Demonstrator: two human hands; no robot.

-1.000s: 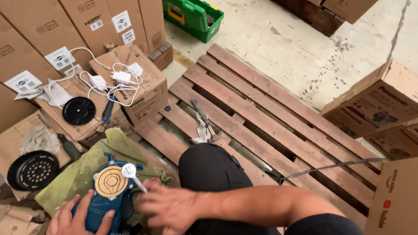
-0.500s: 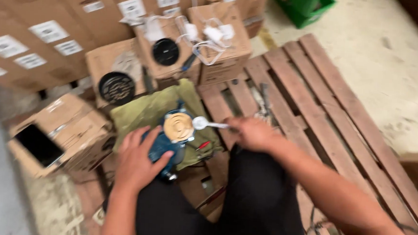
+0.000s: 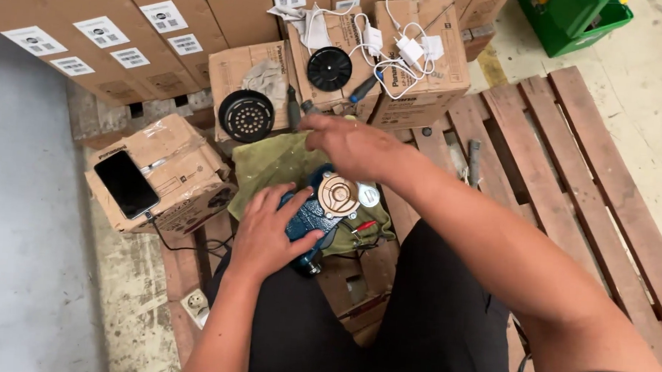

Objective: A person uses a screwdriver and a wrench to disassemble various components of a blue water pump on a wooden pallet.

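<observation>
A blue motor housing point(image 3: 304, 216) with a round brass-coloured disc point(image 3: 337, 195) on top lies on a green cloth point(image 3: 271, 167) in front of my knees. My left hand point(image 3: 271, 232) grips the motor's near left side. My right hand point(image 3: 353, 145) hovers over the far edge of the cloth, fingers stretched to the left, with nothing visible in it. A small white round cap point(image 3: 367, 195) rests beside the brass disc. A thin red-handled tool point(image 3: 364, 226) lies on the cloth to the right of the motor.
Cardboard boxes behind the cloth carry a black slotted cover point(image 3: 246, 116), a black disc point(image 3: 329, 68), white chargers with cables point(image 3: 408, 49) and a blue-handled screwdriver point(image 3: 364, 88). A phone point(image 3: 126, 183) lies on a box at left. A wooden pallet point(image 3: 578, 147) and a green crate point(image 3: 571, 17) are at right.
My right hand has left the brass disc and moved forward over the far edge of the cloth. The white-tipped piece it touched now lies by the disc. My left hand stays on the motor.
</observation>
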